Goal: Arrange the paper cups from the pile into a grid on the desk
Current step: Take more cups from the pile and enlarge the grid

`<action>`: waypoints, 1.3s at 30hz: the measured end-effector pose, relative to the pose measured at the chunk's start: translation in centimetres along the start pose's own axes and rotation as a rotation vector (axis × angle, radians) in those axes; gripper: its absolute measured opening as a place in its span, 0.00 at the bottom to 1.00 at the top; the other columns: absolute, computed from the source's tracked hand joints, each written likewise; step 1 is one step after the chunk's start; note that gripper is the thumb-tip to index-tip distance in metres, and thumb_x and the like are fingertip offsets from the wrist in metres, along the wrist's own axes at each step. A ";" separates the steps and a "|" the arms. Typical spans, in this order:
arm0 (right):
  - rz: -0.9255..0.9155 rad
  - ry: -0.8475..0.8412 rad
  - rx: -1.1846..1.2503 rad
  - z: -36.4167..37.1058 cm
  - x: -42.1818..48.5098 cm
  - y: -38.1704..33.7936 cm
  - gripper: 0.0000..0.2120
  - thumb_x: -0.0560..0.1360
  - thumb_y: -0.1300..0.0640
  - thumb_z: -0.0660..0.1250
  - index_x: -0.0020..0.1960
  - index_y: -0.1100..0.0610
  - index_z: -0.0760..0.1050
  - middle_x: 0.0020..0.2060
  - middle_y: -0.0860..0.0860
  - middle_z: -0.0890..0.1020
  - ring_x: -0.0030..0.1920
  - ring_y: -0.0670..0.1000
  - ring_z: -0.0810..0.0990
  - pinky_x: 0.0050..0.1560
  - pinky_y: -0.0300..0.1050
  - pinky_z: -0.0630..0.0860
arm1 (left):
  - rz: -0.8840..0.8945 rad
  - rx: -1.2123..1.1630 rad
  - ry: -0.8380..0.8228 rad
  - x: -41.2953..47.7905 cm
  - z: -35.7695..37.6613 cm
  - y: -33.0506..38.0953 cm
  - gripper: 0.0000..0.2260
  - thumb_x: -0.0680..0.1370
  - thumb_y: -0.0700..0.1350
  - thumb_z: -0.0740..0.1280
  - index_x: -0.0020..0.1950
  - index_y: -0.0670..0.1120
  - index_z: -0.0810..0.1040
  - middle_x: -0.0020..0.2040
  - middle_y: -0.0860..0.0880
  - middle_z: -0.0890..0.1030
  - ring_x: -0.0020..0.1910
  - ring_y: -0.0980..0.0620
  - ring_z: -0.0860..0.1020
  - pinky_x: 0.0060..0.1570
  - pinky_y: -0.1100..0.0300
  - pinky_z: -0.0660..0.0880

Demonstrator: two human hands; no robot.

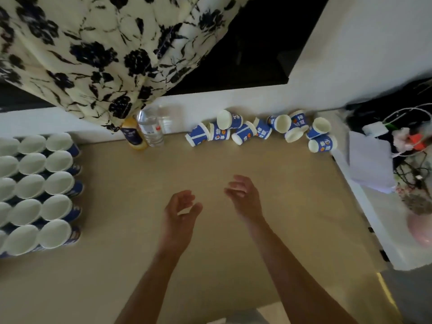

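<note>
- From my feed, the left hand (181,213) hovers over the middle of the desk (117,265), fingers loosely curled and holding nothing.
- The right hand (245,197) hangs just beside it, slightly farther forward, and is also relaxed and empty. The two hands are apart.
- The pile of paper cups (261,129) lies at the back edge of the desk against the white wall. They are blue-and-white cups, tipped on their sides and jumbled together.
- The grid of cups (39,183) stands upright at the left, mouths up and packed rim to rim in five rows (it runs off my left edge, so I can't count the columns).
- A clear water bottle (150,128) and an orange bottle (133,135) stand touching, between grid and pile, under a floral curtain (93,54).
- Papers (371,162) and tangled cables (411,169) sit on the white surface at the right.
</note>
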State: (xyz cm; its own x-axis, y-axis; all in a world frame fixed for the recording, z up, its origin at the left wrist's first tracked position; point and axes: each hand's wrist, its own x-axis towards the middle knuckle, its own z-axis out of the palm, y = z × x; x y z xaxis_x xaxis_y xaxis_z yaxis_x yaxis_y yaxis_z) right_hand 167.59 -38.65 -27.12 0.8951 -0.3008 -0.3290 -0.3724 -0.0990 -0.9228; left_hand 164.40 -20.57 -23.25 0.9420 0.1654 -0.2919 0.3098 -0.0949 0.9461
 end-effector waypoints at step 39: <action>-0.276 -0.792 -0.326 -1.5 9.9 -10.5 0.05 0.76 0.59 0.73 0.44 0.50 0.82 0.25 0.41 0.70 0.29 0.42 0.66 0.33 0.38 0.63 | 0.103 0.421 0.082 7.2 5.1 3.7 0.26 0.68 0.47 0.80 0.63 0.50 0.76 0.48 0.56 0.82 0.43 0.61 0.80 0.42 0.65 0.77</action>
State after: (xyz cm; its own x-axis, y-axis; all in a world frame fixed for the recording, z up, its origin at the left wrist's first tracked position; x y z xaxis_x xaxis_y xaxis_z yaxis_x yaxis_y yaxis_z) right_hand 180.03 -42.03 -20.39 0.8249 0.5034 -0.2570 -0.0618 -0.3716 -0.9263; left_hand 172.95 -24.71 -22.51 0.9627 0.2096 -0.1709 0.2562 -0.5038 0.8250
